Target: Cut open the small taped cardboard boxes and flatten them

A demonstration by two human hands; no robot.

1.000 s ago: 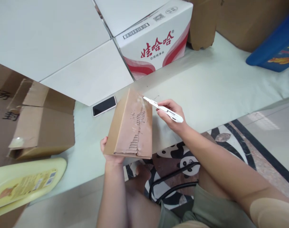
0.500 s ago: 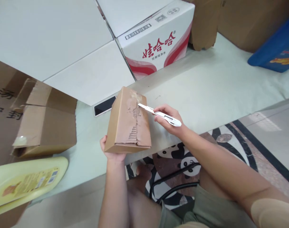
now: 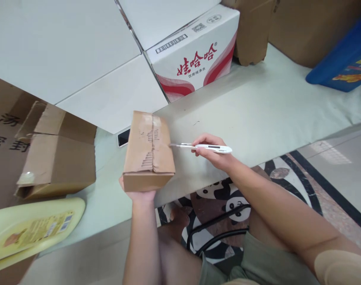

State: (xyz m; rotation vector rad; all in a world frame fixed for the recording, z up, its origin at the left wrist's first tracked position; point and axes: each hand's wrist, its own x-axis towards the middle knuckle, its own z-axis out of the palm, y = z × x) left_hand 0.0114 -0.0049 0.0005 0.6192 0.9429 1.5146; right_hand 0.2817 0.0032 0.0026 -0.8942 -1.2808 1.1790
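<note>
A cardboard box (image 3: 147, 148) is clasped at its near end by the left grip (image 3: 140, 195), which supports it from below, with most fingers hidden beneath. The box is above the worktop (image 3: 242, 107), close to its front edge, taped seam uppermost; whether its far end rests on the cloth cannot be told. To its right, the right grip (image 3: 213, 154) pinches a white utility knife (image 3: 219, 149) between thumb and fingers, apart from the box, with the thin blade reaching the box's right side; contact is unclear. A phone (image 3: 123, 138) lies just beyond the box's left side, partly covered by it. A red-lettered carton (image 3: 195, 63) stands farther back, and a yellow bottle (image 3: 35, 231) lies by the worktop's front edge, well left.
</note>
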